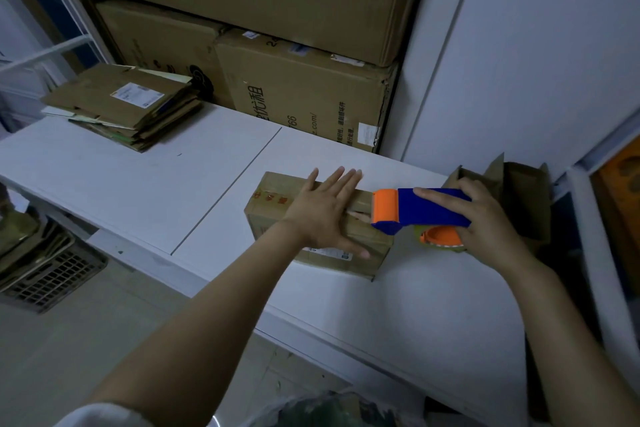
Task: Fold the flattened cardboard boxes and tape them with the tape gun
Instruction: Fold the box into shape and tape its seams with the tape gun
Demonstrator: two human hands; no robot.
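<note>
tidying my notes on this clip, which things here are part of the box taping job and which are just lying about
In the job:
small box, pressed flat by the left hand
tape gun, gripped by the right hand
stack of flattened boxes, waiting
white table

Lying about:
large stacked cartons
floor crate

Print on the cardboard, much of it sideways or too faint to read.
The large box (311, 104) at the back carries big characters "优租" turned on their side, with "766" and "z.com/" beside them and a partial "24" on its top. Its smaller lines are illegible. The red characters on the small box (263, 218) and the white label (136, 95) on the flattened stack (104, 104) cannot be read.
</note>
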